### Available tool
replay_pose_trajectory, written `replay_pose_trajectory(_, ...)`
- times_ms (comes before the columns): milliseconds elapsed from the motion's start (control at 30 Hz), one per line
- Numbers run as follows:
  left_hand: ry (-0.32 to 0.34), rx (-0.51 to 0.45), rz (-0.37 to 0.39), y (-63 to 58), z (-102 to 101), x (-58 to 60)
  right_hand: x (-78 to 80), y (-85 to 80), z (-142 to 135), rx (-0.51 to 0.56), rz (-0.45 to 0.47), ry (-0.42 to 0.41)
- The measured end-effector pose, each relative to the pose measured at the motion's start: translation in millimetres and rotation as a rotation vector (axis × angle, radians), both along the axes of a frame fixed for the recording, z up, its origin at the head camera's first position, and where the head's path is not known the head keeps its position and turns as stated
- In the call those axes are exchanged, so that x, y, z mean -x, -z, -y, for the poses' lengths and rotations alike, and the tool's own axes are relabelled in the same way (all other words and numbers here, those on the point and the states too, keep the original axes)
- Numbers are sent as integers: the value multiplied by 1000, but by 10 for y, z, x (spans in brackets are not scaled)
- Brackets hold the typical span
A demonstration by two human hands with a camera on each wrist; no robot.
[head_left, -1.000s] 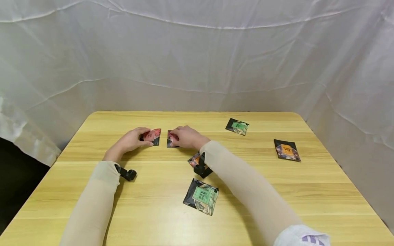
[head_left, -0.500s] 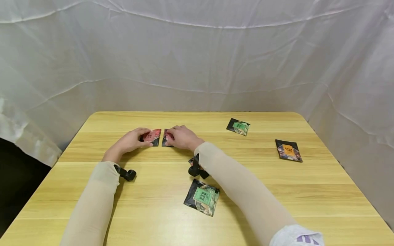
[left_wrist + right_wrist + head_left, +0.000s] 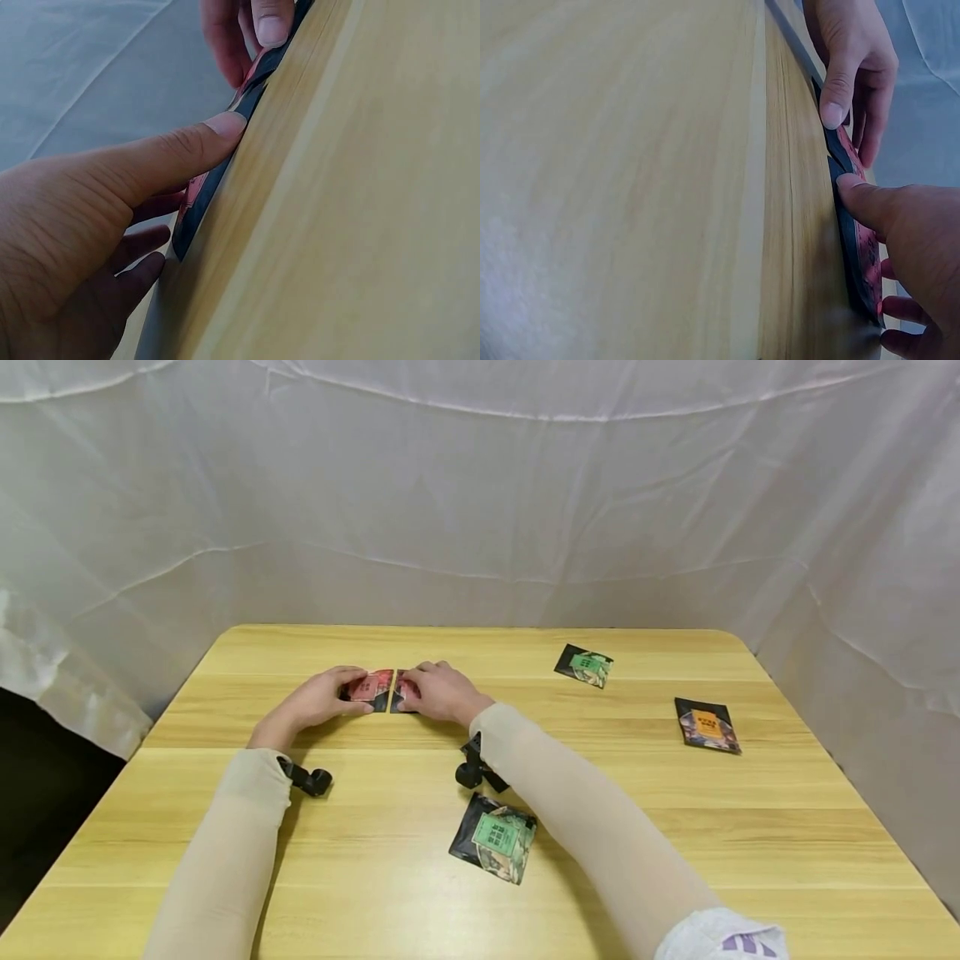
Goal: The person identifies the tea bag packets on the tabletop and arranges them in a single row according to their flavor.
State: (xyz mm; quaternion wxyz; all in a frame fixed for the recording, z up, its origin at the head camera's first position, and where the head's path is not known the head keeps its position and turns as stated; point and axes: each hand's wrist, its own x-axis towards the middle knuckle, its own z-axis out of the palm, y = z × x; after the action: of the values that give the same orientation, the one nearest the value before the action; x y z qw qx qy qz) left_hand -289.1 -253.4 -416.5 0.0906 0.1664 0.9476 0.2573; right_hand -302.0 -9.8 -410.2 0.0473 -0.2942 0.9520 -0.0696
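Observation:
Two flat black packets with red labels lie side by side near the table's far edge, a narrow strip of wood between them in the head view. My left hand (image 3: 321,695) holds the left packet (image 3: 380,691), thumb at the near edge and fingers at the far edge. The right packet (image 3: 397,701) is mostly covered by my right hand (image 3: 444,692), which grips it the same way. In the right wrist view, my right thumb (image 3: 859,196) presses the black border of its packet (image 3: 866,259). The left wrist view shows my left thumb (image 3: 214,135) on the other packet's border (image 3: 206,199).
A green-labelled packet (image 3: 497,837) lies at front centre, and another green-labelled packet (image 3: 584,666) at the back right. Farther right is an orange-labelled packet (image 3: 707,725). Another packet shows partly under the right wrist camera (image 3: 470,768). White cloth (image 3: 480,493) hangs behind the wooden table (image 3: 375,893).
My right hand has slid its red-labelled packet leftward, narrowing the gap to the left one. My left hand has stayed on its packet. The head view has shifted slightly.

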Motion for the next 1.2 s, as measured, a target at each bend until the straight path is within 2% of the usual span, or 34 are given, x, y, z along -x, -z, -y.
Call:
replay_pose_trajectory(700, 8, 5, -4, 14, 11, -24, -22, -31, 38, -15, -2, 1)
replay_pose_trajectory(967, 9, -14, 6, 13, 12, -18, -4, -186, -161, 70, -4, 0)
replay_pose_trajectory(1200, 5, -19, 19, 23, 17, -19, 2, -273, -386, 98, 51, -74)
